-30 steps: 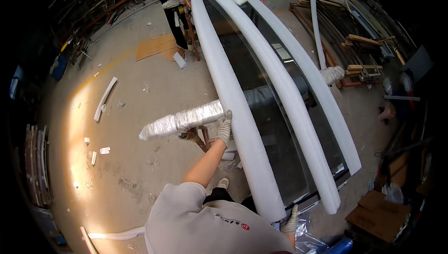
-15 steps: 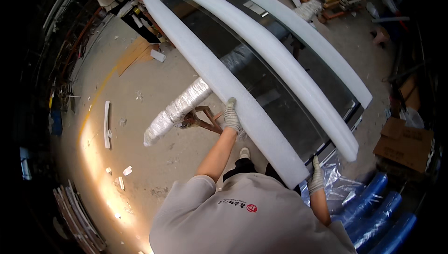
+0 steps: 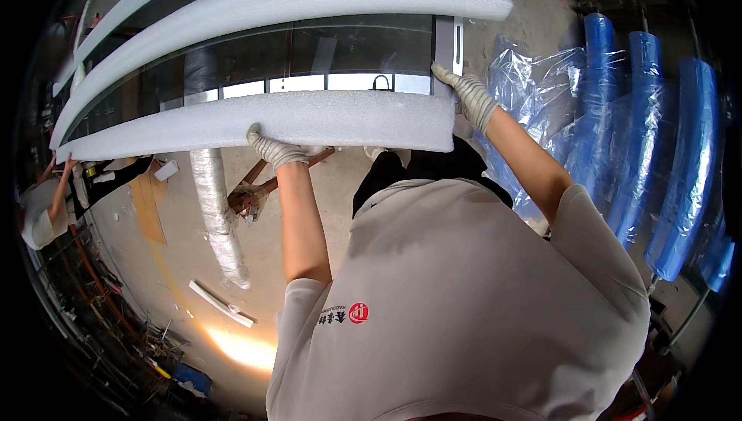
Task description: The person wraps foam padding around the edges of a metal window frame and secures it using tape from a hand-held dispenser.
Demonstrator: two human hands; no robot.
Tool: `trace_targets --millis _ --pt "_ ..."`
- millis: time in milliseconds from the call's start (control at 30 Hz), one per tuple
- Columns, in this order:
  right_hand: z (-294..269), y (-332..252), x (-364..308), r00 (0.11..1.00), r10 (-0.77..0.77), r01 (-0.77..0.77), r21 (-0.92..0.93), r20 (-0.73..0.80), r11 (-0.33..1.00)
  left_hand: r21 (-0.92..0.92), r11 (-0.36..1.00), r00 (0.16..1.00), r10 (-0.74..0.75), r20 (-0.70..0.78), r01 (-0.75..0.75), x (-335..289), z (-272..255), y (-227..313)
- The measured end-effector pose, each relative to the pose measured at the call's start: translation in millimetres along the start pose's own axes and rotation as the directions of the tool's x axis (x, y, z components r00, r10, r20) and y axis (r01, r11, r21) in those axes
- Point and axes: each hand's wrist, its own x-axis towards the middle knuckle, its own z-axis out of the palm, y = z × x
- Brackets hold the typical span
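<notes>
Concrete floor (image 3: pixel 182 247) being overhung by a glass panel (image 3: pixel 348 57), near foam strip (image 3: pixel 371 115) being gripped by the partly closed left hand (image 3: pixel 274 148), dark end rail (image 3: pixel 443 44) being gripped by the partly closed right hand (image 3: pixel 469 98).

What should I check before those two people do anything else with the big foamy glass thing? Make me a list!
1. Left hand touching the near foam strip: ok.
2. Right hand touching the dark end bar: ok.
3. Both grips firm: cannot tell; the fingers underneath are hidden.
4. Co-worker's hands at the far end of the near foam strip: ok.
5. Glass panel resting on the silver-wrapped beam: cannot tell; the contact is hidden.
6. Floor free of scraps: not ok; a loose white strip lies there.
</notes>
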Motion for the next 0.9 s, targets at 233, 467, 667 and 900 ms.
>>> trace_targets --millis 233,467,667,900 --pt "-5 5 4 1.000 0.005 -0.005 -0.075 0.000 0.997 -0.050 0.998 0.996 -0.052 -0.076 0.048 -24 0 -25" --pt "-38 38 37 0.944 -0.021 0.013 0.026 0.331 1.000 0.242 0.969 0.998 0.059 -0.008 -0.055 -111 -8 -119" --pt "-116 9 52 0.820 0.109 0.089 -0.314 0.562 0.945 0.183 0.981 0.965 0.106 -0.240 -0.062 -80 -15 -150" --pt "-206 -129 118 0.850 -0.352 0.452 -0.198 0.393 0.870 0.185 0.978 0.934 0.153 -0.323 -0.096 -66 -40 -157"
